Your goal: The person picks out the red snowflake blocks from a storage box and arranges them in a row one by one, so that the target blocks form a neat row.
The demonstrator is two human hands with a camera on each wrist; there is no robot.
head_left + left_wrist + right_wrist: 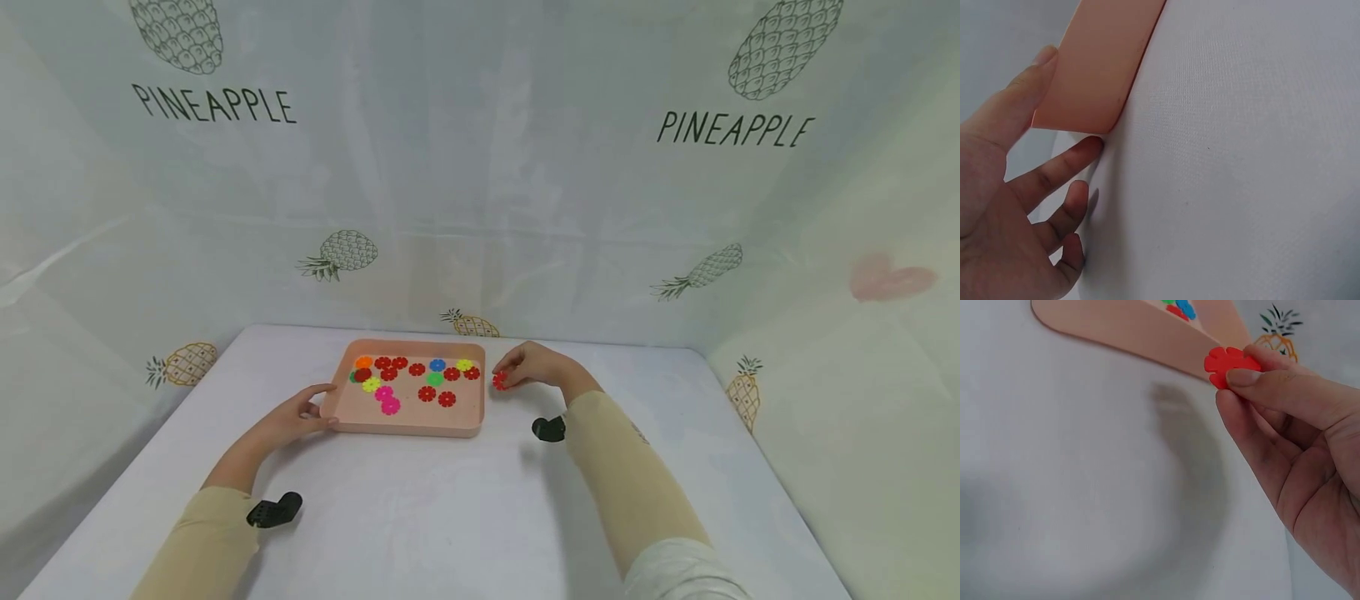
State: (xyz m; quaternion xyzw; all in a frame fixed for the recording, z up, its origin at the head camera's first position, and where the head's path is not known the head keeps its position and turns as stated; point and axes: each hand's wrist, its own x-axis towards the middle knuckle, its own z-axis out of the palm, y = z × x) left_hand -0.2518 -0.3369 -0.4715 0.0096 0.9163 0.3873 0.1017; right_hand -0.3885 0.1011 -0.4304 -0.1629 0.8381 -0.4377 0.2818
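A shallow pink tray [406,429] sits near the far edge of the table, with flower-shaped plastic discs scattered inside. Several of these are red [447,399]; among the others are pink [390,406], yellow [371,384], green [435,379], blue [437,365] and orange [363,362]. My left hand [288,417] touches the tray's left side by the near corner, its fingers relaxed and spread. Just outside the tray's right side, my right hand [536,367] pinches a red flower-shaped disc [1225,365] between thumb and fingertips, above the table.
A white cloth covers the table [420,517]. Behind it hangs a pale curtain [525,192] printed with pineapples. Black devices [276,510] sit at both wrists.
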